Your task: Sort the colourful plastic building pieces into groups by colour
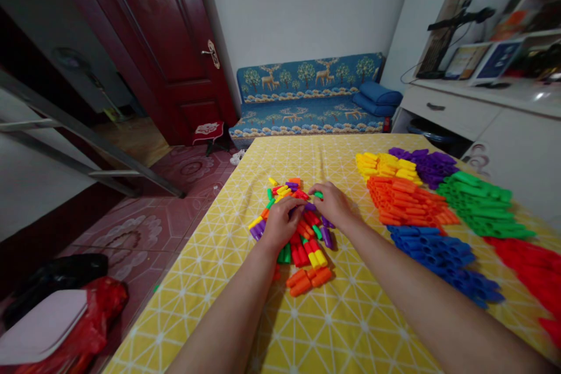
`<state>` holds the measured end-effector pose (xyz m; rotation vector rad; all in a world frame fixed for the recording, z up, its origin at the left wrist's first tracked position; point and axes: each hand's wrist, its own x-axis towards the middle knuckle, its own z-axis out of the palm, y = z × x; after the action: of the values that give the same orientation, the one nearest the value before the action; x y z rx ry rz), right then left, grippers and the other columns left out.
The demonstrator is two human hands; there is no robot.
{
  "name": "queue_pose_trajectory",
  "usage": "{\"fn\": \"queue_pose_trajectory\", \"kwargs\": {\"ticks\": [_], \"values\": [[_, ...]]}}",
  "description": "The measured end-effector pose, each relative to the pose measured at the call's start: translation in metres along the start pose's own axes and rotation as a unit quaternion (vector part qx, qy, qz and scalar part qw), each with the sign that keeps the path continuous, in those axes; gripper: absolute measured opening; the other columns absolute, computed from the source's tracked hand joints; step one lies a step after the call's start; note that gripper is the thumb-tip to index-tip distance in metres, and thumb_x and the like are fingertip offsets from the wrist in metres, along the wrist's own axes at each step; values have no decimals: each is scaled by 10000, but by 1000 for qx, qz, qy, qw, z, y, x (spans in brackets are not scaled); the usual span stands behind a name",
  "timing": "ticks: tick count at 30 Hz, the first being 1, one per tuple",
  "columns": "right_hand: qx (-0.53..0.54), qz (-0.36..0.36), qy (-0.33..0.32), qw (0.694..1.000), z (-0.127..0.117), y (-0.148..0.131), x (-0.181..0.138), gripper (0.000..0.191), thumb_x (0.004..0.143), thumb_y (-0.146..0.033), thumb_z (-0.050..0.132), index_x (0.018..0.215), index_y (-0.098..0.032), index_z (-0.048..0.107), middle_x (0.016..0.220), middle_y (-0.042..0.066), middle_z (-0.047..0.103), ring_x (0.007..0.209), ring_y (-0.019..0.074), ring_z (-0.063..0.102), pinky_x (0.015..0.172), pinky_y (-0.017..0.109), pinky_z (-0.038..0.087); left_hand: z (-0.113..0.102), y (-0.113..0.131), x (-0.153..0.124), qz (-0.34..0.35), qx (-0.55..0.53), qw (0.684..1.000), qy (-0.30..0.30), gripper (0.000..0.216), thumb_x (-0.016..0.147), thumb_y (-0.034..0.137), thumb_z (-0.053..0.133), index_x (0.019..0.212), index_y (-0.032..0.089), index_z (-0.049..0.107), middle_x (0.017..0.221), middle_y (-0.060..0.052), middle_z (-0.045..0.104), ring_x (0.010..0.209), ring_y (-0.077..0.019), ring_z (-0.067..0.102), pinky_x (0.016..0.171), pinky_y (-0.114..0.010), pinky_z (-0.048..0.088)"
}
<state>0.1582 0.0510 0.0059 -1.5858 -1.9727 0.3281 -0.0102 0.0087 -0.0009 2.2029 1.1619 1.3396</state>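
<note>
While the right hand (333, 204) pinches a green tube (318, 194) at its ten o'clock, the left hand (279, 223) overlies a pile (307, 228), its fingers' grip unclear.

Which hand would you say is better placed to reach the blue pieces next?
Likely the right hand: the blue pieces lie on its side, though it seems to hold a green piece. The left hand is farther off, over the mixed pile.
</note>
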Motion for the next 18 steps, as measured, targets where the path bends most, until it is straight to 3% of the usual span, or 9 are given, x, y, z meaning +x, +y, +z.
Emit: {"fn": "queue_pose_trajectory", "kwargs": {"ticks": [4,7,10,14,18], "values": [[213,46,105,970,6,4,-23,216,753,-116,547,877,-201,702,894,21,694,844,170,641,793,278,493,-1,2,1,-5,-2,1000,-3,174,887,134,562,964,188,709,943,-57,740,905,-183,679,837,-309,528],[290,61,143,944,7,5,-37,254,794,-208,549,1005,-198,690,978,34,715,874,186,656,784,295,504,-2,3,1,-7,1,1000,-7,175,889,138,562,965,187,712,943,-61,741,906,-188,680,837,-316,528],[212,57,139,966,3,5,-44,346,847,-227,519,1159,-234,666,1090,53,708,960,204,653,845,331,491,-2,3,1,-11,3,1000,-6,176,888,137,563,964,189,713,943,-61,743,904,-189,680,835,-320,529],[21,22,71,997,-4,2,-48,399,860,-277,574,1254,-266,634,1105,77,702,1022,257,630,900,402,466,-1,2,0,-13,3,1000,-5,165,884,138,570,954,191,710,943,-61,743,903,-190,683,831,-321,532],[22,-27,16,999,-5,-3,-49,443,836,-228,617,1275,-288,610,1197,50,659,1070,219,619,911,335,479,-1,3,0,-11,7,1000,-6,158,884,134,570,946,188,705,925,-58,739,889,-185,680,828,-315,529]]}}
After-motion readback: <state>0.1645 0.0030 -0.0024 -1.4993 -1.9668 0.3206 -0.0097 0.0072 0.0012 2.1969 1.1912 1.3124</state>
